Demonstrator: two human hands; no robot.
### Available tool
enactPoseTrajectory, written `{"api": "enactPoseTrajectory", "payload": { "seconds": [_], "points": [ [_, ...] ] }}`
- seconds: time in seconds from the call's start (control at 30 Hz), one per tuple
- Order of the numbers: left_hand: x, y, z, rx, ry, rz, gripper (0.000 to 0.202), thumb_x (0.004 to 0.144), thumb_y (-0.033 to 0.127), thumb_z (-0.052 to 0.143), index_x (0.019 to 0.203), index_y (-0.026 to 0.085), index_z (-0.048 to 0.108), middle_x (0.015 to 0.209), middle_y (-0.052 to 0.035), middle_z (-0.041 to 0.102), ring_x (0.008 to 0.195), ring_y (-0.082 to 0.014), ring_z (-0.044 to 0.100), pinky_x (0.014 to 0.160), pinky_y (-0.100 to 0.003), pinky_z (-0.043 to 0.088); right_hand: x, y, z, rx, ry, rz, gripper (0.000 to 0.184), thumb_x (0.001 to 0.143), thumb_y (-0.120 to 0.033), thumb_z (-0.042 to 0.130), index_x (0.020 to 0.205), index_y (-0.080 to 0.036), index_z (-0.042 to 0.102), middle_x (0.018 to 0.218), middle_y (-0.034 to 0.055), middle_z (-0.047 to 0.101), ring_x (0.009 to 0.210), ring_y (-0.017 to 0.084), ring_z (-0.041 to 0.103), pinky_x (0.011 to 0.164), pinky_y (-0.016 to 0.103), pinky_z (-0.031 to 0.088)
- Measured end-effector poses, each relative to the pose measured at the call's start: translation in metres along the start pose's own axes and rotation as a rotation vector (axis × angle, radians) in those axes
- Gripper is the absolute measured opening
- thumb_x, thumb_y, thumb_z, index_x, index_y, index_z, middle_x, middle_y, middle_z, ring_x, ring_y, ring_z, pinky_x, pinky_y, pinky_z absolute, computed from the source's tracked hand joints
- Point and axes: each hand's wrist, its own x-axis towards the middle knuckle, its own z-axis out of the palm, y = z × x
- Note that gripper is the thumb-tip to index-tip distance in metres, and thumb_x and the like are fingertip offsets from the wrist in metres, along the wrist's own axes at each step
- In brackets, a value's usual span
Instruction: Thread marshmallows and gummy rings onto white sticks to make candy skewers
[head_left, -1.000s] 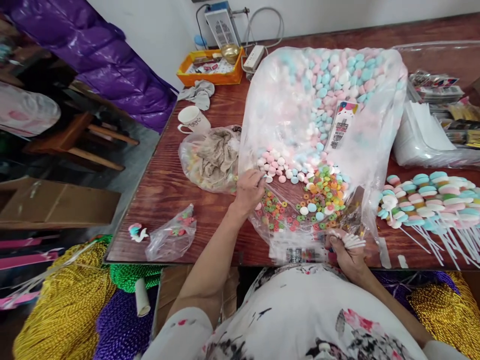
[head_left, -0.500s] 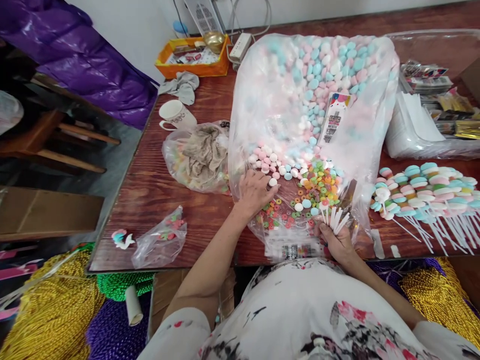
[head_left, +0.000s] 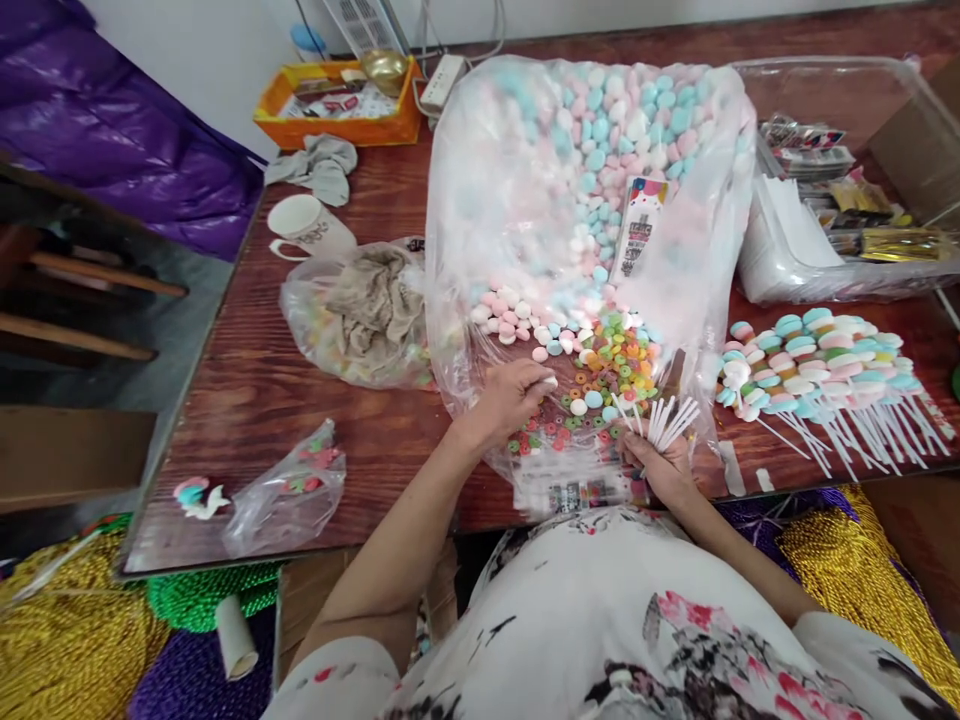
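Note:
Between the thumb and fingers of my left hand [head_left: 508, 400] is a white round candy [head_left: 550, 382]. My right hand [head_left: 661, 462] grips a bundle of white lollipop sticks [head_left: 670, 420] that fan upward. Small ring candies [head_left: 619, 350] in green, orange and red lie spread between the hands. Behind them, pink, white and blue round candies [head_left: 510, 312] spill from the mouth of a large clear plastic bag [head_left: 491, 210]. Flat clear packets with dark print [head_left: 577, 495] lie at the table edge in front of me.
On the right lies a pile of stacked candy lollipops [head_left: 825, 365], with a clear plastic bin [head_left: 847, 280] behind it. Leftward are a bag with a brown cloth [head_left: 379, 300], a white mug [head_left: 307, 225], a small plastic bag [head_left: 292, 495] and an orange tray [head_left: 337, 130].
My left hand has lifted the white candy from the pile and moved right, fingers now pinched. One stick in my right hand now leans apart from the bundle. The view has shifted.

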Motion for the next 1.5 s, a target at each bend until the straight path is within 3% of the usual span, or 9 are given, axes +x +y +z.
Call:
{"api": "enactPoseTrajectory", "payload": {
  "seconds": [0.1,0.23,0.33,0.57,0.77,1.0,1.2,1.33,1.5],
  "points": [
    [-0.002,0.001,0.0,-0.085,0.026,-0.06,0.016,0.087,0.026,0.062,0.09,0.02,0.076,0.099,-0.0079,0.072,0.09,-0.0197,0.067,0.082,-0.034,0.053,-0.001,-0.001,0.0,-0.051,-0.024,-0.03,0.038,0.09,-0.054,0.058,0.078,-0.019,0.069,0.068,0.0011,0.061,0.056,0.013,0.048,0.053,0.027,0.041],
    [-0.004,0.0,-0.004,-0.262,0.283,-0.178,0.016,0.084,0.033,0.067,0.09,0.02,0.075,0.094,-0.0059,0.072,0.09,-0.0189,0.068,0.081,-0.033,0.054,-0.002,-0.004,0.001,-0.106,-0.077,-0.043,0.044,0.093,-0.055,0.053,0.074,-0.018,0.068,0.065,0.0016,0.061,0.056,0.014,0.051,0.054,0.028,0.043],
    [-0.006,0.003,-0.001,-0.131,0.417,-0.147,0.013,0.087,0.028,0.063,0.09,0.019,0.072,0.089,-0.0043,0.071,0.084,-0.017,0.066,0.079,-0.032,0.054,-0.002,-0.005,0.002,-0.11,-0.063,-0.038,0.045,0.095,-0.052,0.052,0.074,-0.017,0.069,0.058,0.0,0.058,0.049,0.012,0.048,0.05,0.026,0.039],
    [-0.012,0.015,0.024,0.434,0.007,0.013,0.025,0.082,0.002,0.046,0.088,0.013,0.068,0.098,-0.0162,0.067,0.096,-0.0265,0.062,0.087,-0.041,0.052,-0.003,0.003,-0.001,-0.196,-0.057,-0.082,0.042,0.097,-0.048,0.052,0.079,-0.016,0.072,0.055,-0.0007,0.058,0.046,0.011,0.047,0.052,0.026,0.041],
    [-0.024,0.01,0.023,0.292,0.081,0.03,0.025,0.086,0.019,0.055,0.108,0.014,0.067,0.117,-0.0153,0.064,0.111,-0.0258,0.058,0.098,-0.042,0.049,-0.003,0.005,0.0,-0.179,-0.049,-0.072,0.041,0.096,-0.048,0.053,0.078,-0.017,0.071,0.055,-0.0012,0.057,0.049,0.011,0.048,0.052,0.025,0.042],
    [-0.008,-0.004,0.02,0.171,0.082,-0.045,0.025,0.085,0.018,0.053,0.107,0.016,0.066,0.103,-0.011,0.069,0.096,-0.0225,0.064,0.089,-0.039,0.052,-0.003,-0.007,0.004,-0.055,0.018,-0.07,0.039,0.094,-0.05,0.054,0.076,-0.018,0.067,0.055,-0.002,0.055,0.047,0.011,0.047,0.048,0.025,0.041],
    [-0.001,0.003,0.019,0.328,-0.063,-0.047,0.03,0.084,0.01,0.049,0.108,0.014,0.066,0.113,-0.0164,0.064,0.106,-0.0269,0.06,0.094,-0.043,0.05,-0.008,-0.004,0.004,-0.124,-0.009,-0.079,0.036,0.095,-0.048,0.054,0.08,-0.019,0.069,0.052,-0.0037,0.049,0.045,0.011,0.04,0.045,0.024,0.033],
    [-0.006,0.004,0.013,0.022,0.065,-0.116,0.018,0.08,0.014,0.059,0.093,0.017,0.072,0.1,-0.0118,0.071,0.097,-0.0248,0.065,0.091,-0.043,0.052,-0.012,-0.011,0.004,-0.228,-0.063,-0.156,0.033,0.096,-0.043,0.053,0.079,-0.019,0.069,0.059,-0.0018,0.055,0.049,0.011,0.042,0.049,0.024,0.035],
    [-0.023,0.033,0.001,-0.806,0.333,-0.422,0.034,0.07,0.033,0.081,0.1,0.018,0.075,0.08,-0.004,0.074,0.061,-0.0152,0.065,0.057,-0.029,0.055,-0.018,-0.042,0.009,-0.392,-0.184,-0.259,0.034,0.1,-0.034,0.046,0.075,-0.02,0.064,0.065,-0.0003,0.058,0.057,0.012,0.049,0.061,0.026,0.041]
  ]
}}
